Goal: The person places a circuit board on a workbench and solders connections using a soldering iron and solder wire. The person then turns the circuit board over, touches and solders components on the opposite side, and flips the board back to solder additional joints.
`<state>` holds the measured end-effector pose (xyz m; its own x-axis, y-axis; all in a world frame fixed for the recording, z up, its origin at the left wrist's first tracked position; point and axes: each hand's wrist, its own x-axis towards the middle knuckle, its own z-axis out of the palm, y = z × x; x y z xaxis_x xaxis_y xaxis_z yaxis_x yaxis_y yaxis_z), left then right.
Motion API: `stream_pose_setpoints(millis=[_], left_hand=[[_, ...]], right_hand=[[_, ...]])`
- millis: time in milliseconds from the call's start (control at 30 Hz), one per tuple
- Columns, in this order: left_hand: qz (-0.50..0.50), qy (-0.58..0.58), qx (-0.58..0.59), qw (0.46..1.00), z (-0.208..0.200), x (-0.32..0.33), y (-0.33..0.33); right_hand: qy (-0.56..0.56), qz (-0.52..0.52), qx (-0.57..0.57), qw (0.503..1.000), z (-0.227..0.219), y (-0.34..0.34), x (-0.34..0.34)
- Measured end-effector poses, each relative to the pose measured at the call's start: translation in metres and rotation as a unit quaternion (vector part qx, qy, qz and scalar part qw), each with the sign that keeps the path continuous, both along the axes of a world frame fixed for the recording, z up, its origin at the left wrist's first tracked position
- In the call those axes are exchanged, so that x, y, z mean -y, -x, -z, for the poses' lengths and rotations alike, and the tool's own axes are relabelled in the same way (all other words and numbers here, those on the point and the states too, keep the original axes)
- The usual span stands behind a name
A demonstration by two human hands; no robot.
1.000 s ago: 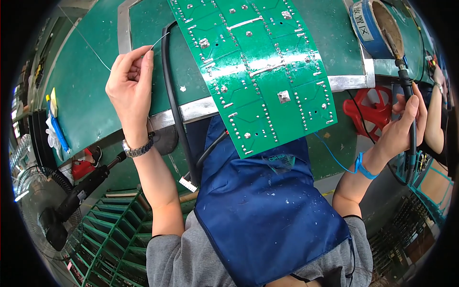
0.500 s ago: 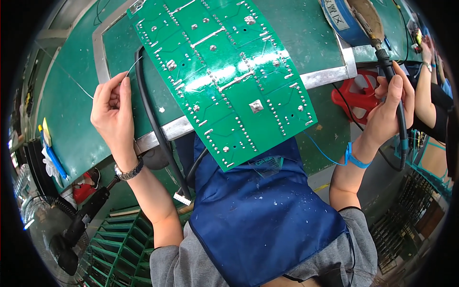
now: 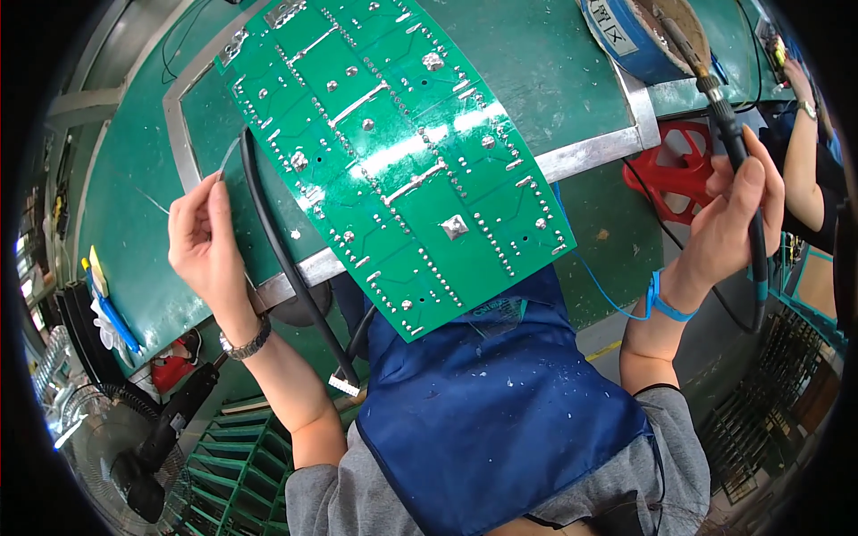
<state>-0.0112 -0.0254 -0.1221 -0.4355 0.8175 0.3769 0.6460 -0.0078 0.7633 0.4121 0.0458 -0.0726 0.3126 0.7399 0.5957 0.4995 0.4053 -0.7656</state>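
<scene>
A large green circuit board, its soldered side up, lies tilted across the bench edge and over my apron. Left of it, my left hand pinches a thin strand of solder wire between thumb and fingertips, apart from the board. My right hand grips a soldering iron by its black handle, well to the right of the board. The iron's metal tip reaches over the mouth of a blue round container. A black cable with a white connector hangs between my left hand and the board.
Beneath the board is a green bench with a metal frame edge. A red stool stands below it on the right, near another person's arm. At lower left are a fan and a green rack. A blue wrist strap trails a cord.
The board sits slightly further left and lower in the picture. Both hands also appear a little lower, still holding the solder wire and the soldering iron.
</scene>
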Motion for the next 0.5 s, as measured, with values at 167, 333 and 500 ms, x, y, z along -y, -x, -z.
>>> stream_pose_setpoints(millis=[167, 333, 500], left_hand=[[0.047, 0.056, 0.063, 0.995, -0.050, 0.030, -0.040], [0.204, 0.068, 0.013, 0.976, -0.080, 0.037, -0.109], [0.291, 0.094, -0.063, 0.950, -0.078, 0.031, -0.128]], right_hand=[[-0.001, -0.106, -0.102, 0.989, -0.016, -0.029, 0.013], [0.061, -0.300, -0.066, 0.950, -0.026, -0.017, 0.020], [0.102, -0.395, -0.031, 0.913, -0.030, -0.005, 0.006]])
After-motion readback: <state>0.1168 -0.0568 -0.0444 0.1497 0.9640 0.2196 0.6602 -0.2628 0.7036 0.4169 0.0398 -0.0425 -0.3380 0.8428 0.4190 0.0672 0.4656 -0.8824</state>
